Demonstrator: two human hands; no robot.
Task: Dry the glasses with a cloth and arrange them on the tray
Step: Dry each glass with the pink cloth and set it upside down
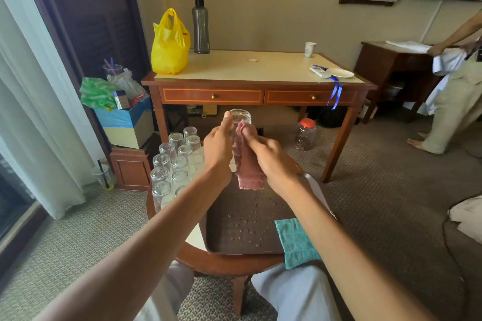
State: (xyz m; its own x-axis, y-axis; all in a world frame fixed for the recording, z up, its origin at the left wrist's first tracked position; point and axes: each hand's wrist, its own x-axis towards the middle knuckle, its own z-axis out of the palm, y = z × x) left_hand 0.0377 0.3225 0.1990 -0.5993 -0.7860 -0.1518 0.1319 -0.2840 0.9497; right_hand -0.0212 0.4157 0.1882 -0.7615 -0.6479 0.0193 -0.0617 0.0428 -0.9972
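1. The left grip (217, 148) is closed round a clear glass (238, 118). Fingers and thumb curl about its side, and it is held in the air with one round end uppermost.
2. The right grip (271, 159) pinches a pink cloth (249, 169) and presses it against the right side of that glass. The two grips sit just beside each other with glass and cloth between them, and the cloth's loose end hangs below both.
3. Directly beneath the grips lies the brown tray (229, 206), its bare surface dotted with water drops (245, 227).
4. Left of the left grip and lower, a cluster of glasses (174, 161) stands upside down in tight rows, just beside the tray's left edge.
5. Under the right forearm, nearer the person than the grips, a folded teal cloth (294, 240) lies at the tray's near right corner.
6. The tray and the cluster rest on a round bench (221, 264), whose wooden rim shows nearer than the tray.
7. Beyond the grips a long bench (260, 70) with two drawers stands against the wall. A yellow bag (169, 44) and a dark bottle (200, 26) are on its left end. A paper cup (309, 49) and a white plate (339, 73) are on its right.
8. On the carpet beyond and right of the right grip stands a plastic jar (305, 135) with an orange lid.
9. Far to the right, another person (456, 91) stands barefoot.
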